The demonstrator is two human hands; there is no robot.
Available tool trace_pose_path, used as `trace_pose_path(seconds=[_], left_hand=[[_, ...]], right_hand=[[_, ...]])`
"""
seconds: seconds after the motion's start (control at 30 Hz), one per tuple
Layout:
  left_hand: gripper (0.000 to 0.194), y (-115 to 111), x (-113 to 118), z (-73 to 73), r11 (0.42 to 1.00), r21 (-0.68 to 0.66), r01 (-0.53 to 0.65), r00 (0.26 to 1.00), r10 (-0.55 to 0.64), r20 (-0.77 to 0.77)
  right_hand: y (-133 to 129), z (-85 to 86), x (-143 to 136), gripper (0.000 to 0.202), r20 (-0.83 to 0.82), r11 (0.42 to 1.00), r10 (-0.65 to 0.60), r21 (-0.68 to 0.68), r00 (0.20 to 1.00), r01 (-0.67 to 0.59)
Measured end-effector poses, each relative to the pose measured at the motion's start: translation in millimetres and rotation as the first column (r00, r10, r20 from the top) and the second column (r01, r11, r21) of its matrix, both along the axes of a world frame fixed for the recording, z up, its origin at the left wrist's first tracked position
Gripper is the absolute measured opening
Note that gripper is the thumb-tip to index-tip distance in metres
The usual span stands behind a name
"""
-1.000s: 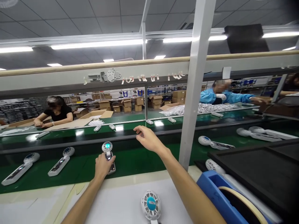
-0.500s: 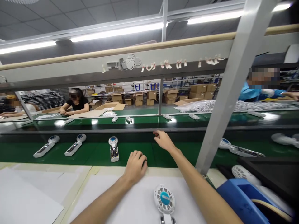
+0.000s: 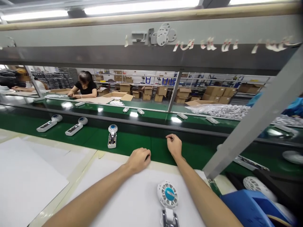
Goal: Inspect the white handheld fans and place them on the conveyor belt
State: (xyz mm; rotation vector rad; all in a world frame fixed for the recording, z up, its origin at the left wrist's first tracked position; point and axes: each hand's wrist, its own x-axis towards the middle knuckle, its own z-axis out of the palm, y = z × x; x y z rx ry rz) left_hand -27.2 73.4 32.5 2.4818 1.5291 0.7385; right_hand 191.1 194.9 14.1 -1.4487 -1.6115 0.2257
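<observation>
Arms reached forward — white fan (image 3: 167, 200) lay between them on white paper (image 3: 132, 198).
Left hand (image 3: 139, 159) sat palm-down at the near edge of the green belt (image 3: 132, 138), loosely curled; right hand (image 3: 174, 145) was over it, fingers bent in — couldn't tell if either held anything.

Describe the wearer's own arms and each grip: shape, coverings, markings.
The bare, tapering left forearm and right forearm show no sleeves, cables or visible markings. The left grip and right grip are ungloved human hands. No watch or bracelet shows; whether rings are worn cannot be told.
</observation>
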Motion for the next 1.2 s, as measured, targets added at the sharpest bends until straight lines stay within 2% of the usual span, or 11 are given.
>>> trace_pose_path(seconds=[0.53, 1.2], left_hand=[[0.013, 2.5, -2.9, -3.0, 1.000, -0.010, 0.024, 0.998, -0.024, 0.051], [0.013, 2.2, -2.5, -4.1, 1.000, -0.009, 0.019, 0.998, -0.019, 0.053]], right_hand=[[4.2, -3.1, 0.8, 0.025, -0.002, 0.992, -0.055, -0.118, 0.999, 0.054], [2.9, -3.7, -0.2, 0.028, 0.027, 0.988, -0.058, -0.141, 0.998, 0.061]])
